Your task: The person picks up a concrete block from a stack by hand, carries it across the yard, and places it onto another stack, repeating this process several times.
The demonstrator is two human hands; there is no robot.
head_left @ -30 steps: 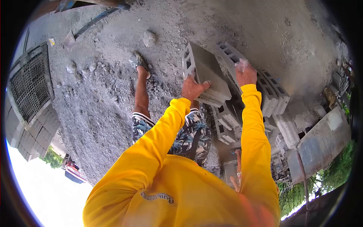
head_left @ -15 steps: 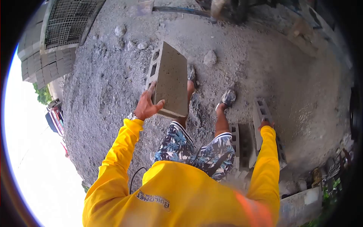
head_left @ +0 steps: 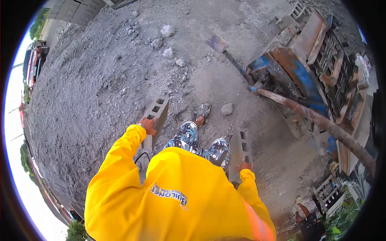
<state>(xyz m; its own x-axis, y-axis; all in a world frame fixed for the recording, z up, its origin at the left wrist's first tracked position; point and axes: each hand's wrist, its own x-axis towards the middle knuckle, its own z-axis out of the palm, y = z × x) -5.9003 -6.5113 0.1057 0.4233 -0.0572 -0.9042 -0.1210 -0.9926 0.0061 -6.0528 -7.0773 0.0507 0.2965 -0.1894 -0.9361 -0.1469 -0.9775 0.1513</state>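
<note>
Hanging at my left side is a grey hollow concrete block (head_left: 161, 118), its holes facing up, with my left hand (head_left: 148, 125) closed on its upper end. At my right side, my right hand (head_left: 244, 165) grips a second hollow block (head_left: 240, 145) by its cored edge. Both blocks are off to either side of my legs, which are in patterned shorts. One shoe (head_left: 204, 109) shows on the gravel between the blocks.
A rusty blue metal machine (head_left: 297, 74) stands at the right, with a long rusty pipe (head_left: 313, 117) reaching from it. A shovel (head_left: 218, 43) lies near it. Loose stones (head_left: 168, 30) dot the gravel ahead. A red vehicle (head_left: 35, 64) is far left.
The view has turned, bringing the machine in at the right. The right block is now lifted away from the other blocks beside it; the left block hangs lower at my side.
</note>
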